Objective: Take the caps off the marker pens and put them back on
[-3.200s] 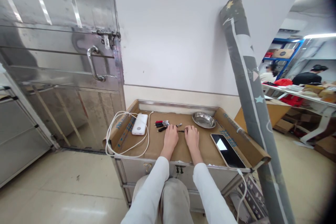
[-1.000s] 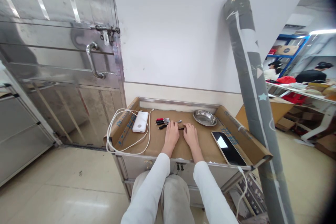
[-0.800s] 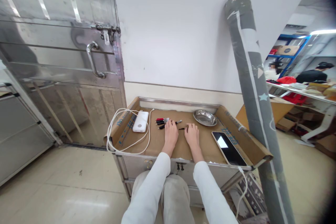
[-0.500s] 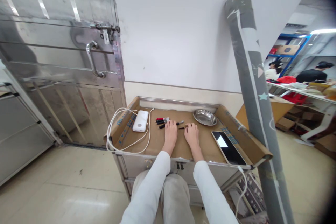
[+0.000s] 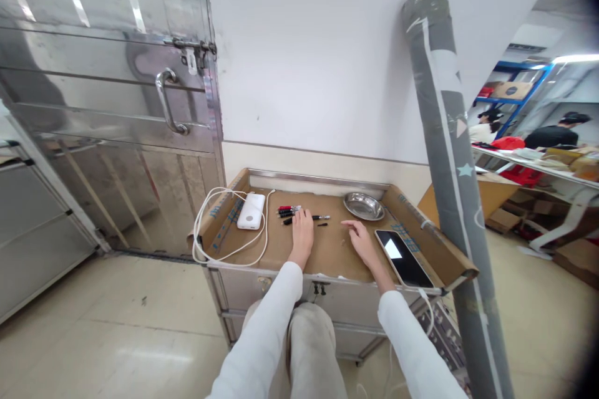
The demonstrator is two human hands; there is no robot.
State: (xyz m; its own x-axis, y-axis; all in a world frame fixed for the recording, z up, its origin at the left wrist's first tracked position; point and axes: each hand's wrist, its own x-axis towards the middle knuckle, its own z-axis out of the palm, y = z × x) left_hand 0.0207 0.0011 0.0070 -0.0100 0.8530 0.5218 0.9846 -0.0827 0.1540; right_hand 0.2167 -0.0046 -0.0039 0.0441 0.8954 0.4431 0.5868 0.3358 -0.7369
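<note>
Head view, one moment. A black pen lies flat on the cardboard lining of a steel cart, lengthwise left to right, just beyond the fingertips of the left hand. A small black piece, too small to identify, lies just beside the pen on the near side, between the two hands and touching neither.

Left hand: palm down, fingers spread flat on the cardboard, gripping nothing. Whether a fingertip touches the pen cannot be told. In my judgement the flat placement serves as a rest or brace.

Right hand: open, fingers loosely extended toward the back of the cart, holding nothing, well clear of the pen.

A cluster of red and black pens sits just left of the black pen. The turned-up cardboard edges likely keep small items from rolling off.

Further out: a steel bowl behind the right hand, a dark-screened tablet to its right, and a white power bank with coiled cable on the left.
</note>
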